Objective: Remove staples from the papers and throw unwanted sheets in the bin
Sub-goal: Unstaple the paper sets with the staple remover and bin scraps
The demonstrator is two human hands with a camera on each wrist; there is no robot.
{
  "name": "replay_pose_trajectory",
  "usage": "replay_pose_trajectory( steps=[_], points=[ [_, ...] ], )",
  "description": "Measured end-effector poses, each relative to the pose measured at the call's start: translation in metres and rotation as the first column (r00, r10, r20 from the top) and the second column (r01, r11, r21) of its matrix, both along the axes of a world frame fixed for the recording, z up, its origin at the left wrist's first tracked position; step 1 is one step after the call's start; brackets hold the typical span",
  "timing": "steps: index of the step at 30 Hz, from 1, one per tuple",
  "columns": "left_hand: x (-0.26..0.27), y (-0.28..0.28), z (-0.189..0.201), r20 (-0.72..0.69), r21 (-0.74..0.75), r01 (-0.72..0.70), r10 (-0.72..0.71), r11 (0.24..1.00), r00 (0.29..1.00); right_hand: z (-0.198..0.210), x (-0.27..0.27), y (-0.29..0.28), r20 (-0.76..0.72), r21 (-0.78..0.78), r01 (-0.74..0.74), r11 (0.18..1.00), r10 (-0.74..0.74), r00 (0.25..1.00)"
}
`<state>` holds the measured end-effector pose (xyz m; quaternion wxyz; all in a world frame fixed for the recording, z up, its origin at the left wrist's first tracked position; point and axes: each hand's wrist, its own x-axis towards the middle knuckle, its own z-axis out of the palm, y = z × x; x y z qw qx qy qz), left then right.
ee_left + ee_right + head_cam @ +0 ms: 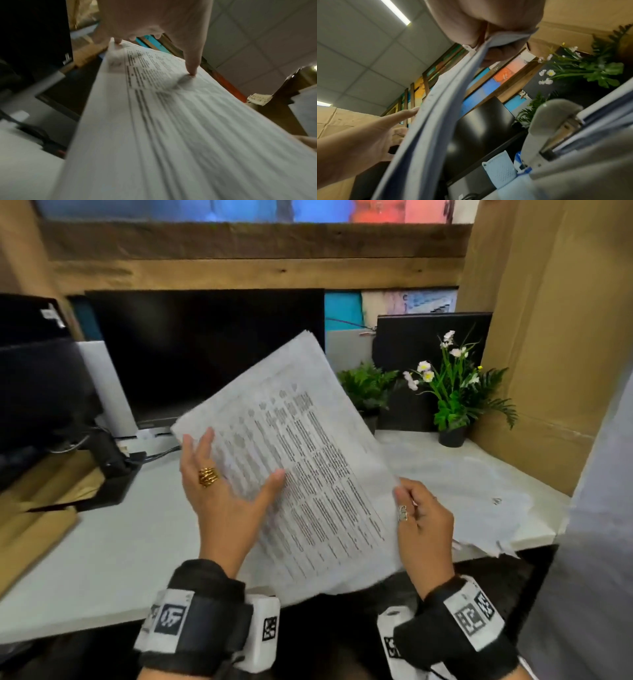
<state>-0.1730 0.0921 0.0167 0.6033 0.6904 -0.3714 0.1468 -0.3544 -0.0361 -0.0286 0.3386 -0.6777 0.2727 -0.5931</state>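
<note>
A stack of printed papers (308,474) is held tilted above the white desk (102,542). My left hand (222,491) lies on the sheets' left side: its thumb presses on the printed face and its straight fingers reach along the left edge. In the left wrist view the thumb (192,67) presses the top page of the papers (171,135). My right hand (411,501) pinches the stack's right edge. The right wrist view shows that right hand (488,27) pinching the bent papers (428,128) edge-on. No staple or bin shows.
A dark monitor (205,354) stands behind the papers. Two potted plants (452,392) sit at the back right beside a tall cardboard panel (548,337). Crumpled white sheets (479,491) lie on the desk's right end. A black stand (113,474) is at the left.
</note>
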Motion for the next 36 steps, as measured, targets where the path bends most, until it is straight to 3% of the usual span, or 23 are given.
replay_pose_trajectory(
  steps=[2, 5, 9, 12, 14, 16, 19, 22, 25, 27, 29, 30, 31, 33, 36],
  points=[
    [0.011, 0.02, 0.005, 0.052, 0.076, -0.052, 0.049, 0.996, 0.997, -0.013, 0.003, 0.003, -0.076, 0.074, -0.087, 0.993, 0.093, 0.993],
    [0.024, 0.037, 0.006, -0.003, 0.215, -0.092, 0.095, 0.972, 0.995, -0.027, 0.009, 0.005, -0.257, 0.118, -0.207, 0.971, 0.232, 0.938],
    [0.037, 0.044, -0.003, -0.09, 0.283, 0.035, -0.01, 0.959, 0.996, -0.037, 0.013, 0.008, -0.532, 0.067, -0.284, 0.956, 0.275, 0.801],
    [0.044, 0.045, -0.015, -0.032, 0.36, 0.038, -0.029, 0.932, 0.999, -0.034, 0.016, 0.008, -0.586, 0.025, -0.264, 0.964, 0.229, 0.778],
    [0.044, 0.044, -0.022, 0.126, 0.462, -0.064, 0.006, 0.885, 0.992, -0.027, 0.019, 0.002, -0.582, -0.007, -0.241, 0.971, 0.192, 0.79],
    [0.039, 0.04, -0.026, 0.3, 0.614, -0.201, 0.009, 0.764, 0.954, -0.019, 0.023, -0.004, -0.599, -0.027, -0.246, 0.969, 0.181, 0.78],
    [0.026, 0.028, -0.033, 0.4, 0.738, -0.276, -0.069, 0.616, 0.914, -0.01, 0.029, -0.005, -0.66, -0.024, -0.311, 0.95, 0.218, 0.719],
    [0.018, 0.02, -0.045, 0.325, 0.761, -0.172, -0.139, 0.625, 0.935, 0.0, 0.034, -0.004, -0.716, -0.087, -0.266, 0.96, 0.125, 0.687],
    [0.015, 0.017, -0.053, 0.266, 0.742, -0.079, -0.183, 0.666, 0.947, 0.017, 0.038, -0.022, -0.722, -0.212, -0.05, 0.976, -0.122, 0.681],
    [0.011, 0.016, -0.056, 0.269, 0.752, -0.079, -0.196, 0.654, 0.943, 0.024, 0.043, -0.04, -0.851, -0.135, 0.021, 0.991, -0.127, 0.509],
    [0.006, 0.015, -0.057, 0.279, 0.775, -0.081, -0.224, 0.627, 0.934, 0.022, 0.052, -0.053, -0.978, 0.03, 0.022, 0.999, 0.025, 0.209],
    [0.004, 0.013, -0.057, 0.287, 0.785, -0.085, -0.238, 0.614, 0.928, 0.019, 0.057, -0.057, -0.991, 0.095, 0.009, 0.995, 0.094, 0.092],
    [0.001, 0.011, -0.058, 0.296, 0.792, -0.091, -0.249, 0.604, 0.922, 0.016, 0.062, -0.059, -0.99, 0.138, -0.013, 0.99, 0.138, 0.022],
    [-0.005, 0.01, -0.059, 0.298, 0.798, -0.098, -0.249, 0.594, 0.921, 0.012, 0.067, -0.062, -0.986, 0.169, -0.052, 0.984, 0.169, -0.015],
    [-0.012, 0.01, -0.061, 0.288, 0.784, -0.108, -0.204, 0.612, 0.936, 0.011, 0.068, -0.064, -0.98, 0.196, -0.026, 0.98, 0.197, 0.041]
  ],
)
